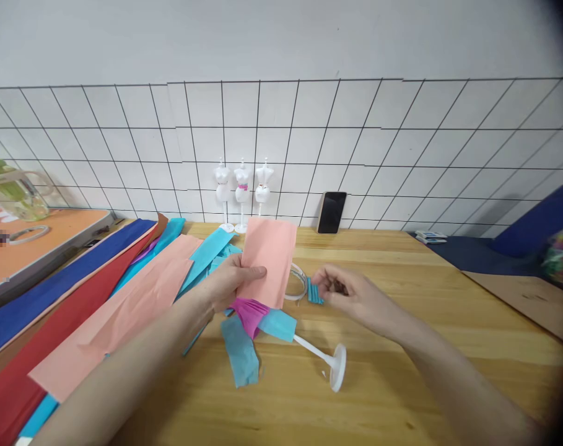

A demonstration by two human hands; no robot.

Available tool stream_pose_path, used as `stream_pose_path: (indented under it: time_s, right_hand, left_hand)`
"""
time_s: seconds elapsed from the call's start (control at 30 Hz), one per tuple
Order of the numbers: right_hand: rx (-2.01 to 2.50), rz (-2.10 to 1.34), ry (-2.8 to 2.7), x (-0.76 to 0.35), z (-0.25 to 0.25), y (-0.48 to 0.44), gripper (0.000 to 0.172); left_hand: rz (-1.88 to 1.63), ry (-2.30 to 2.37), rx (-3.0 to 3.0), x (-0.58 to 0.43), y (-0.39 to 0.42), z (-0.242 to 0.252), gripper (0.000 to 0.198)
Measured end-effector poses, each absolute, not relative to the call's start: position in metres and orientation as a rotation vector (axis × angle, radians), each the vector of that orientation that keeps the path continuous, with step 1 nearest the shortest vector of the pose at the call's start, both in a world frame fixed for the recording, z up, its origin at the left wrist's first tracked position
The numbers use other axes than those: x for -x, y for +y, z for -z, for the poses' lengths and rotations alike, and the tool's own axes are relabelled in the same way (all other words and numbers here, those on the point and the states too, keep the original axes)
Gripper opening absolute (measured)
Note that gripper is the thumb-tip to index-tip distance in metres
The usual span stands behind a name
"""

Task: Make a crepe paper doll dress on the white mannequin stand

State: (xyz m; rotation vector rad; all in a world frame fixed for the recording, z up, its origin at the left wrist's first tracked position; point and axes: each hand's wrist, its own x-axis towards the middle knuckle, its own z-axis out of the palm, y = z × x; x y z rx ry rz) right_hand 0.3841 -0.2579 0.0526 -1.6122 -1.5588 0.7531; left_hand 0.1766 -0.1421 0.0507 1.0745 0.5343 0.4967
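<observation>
Hands sit close together: my left hand (230,282) holds the pink paper (268,257), long side pointing far. My right hand (350,296) curls at the blue strip (315,291) just right of it. I cannot tell if it grips.

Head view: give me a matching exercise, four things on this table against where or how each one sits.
Things:
1. pink paper sheet
2. phone
3. white stand
4. blue pleated strip

Places:
A. lying on its side on the table
B. at the fingertips of the right hand
C. held up in the left hand
D. leaning upright against the tiled wall

Pairs: 1-C, 2-D, 3-A, 4-B.
</observation>
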Motion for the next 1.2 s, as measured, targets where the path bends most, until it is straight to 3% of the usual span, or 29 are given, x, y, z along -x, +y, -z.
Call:
stream_pose_path:
  time_s: [0.07,0.23,0.3,0.5,0.63,0.73,0.97,1.1,1.2]
  right_hand:
    - [1.673,-0.704,-1.650,-0.379,-0.054,-0.259,0.012]
    - [1.566,-0.836,-1.528,-0.381,-0.058,-0.260,0.062]
    - [1.511,-0.812,-1.460,-0.387,-0.060,-0.261,0.069]
    - [1.558,-0.587,-1.539,-0.383,-0.061,-0.259,0.054]
    - [1.650,-0.647,-1.559,-0.374,-0.052,-0.253,0.014]
    - [1.685,-0.582,-1.467,-0.377,-0.049,-0.251,0.029]
    - [1.661,-0.941,-1.385,-0.387,-0.055,-0.251,0.027]
    - [1.799,-0.672,-1.426,-0.384,-0.050,-0.248,0.020]
    - [1.916,-0.508,-1.523,-0.383,-0.045,-0.246,0.038]
  left_hand:
    - [-0.525,0.574,-1.072,-0.176,-0.141,-0.053,0.030]
    - [-0.392,0.602,-1.285,-0.173,-0.146,-0.057,0.021]
    - [-0.295,0.571,-1.474,-0.171,-0.147,-0.059,0.018]
    - [-0.028,0.569,-1.819,-0.171,-0.150,-0.066,0.010]
    - [-0.003,0.567,-1.854,-0.172,-0.147,-0.062,0.006]
    - [-0.097,0.598,-1.714,-0.171,-0.137,-0.056,0.013]
    - [-0.484,0.714,-1.396,-0.182,-0.126,-0.044,0.028]
    - [-0.566,0.810,-1.390,-0.192,-0.128,-0.035,0.029]
    - [-0.639,0.871,-1.455,-0.197,-0.126,-0.027,0.022]
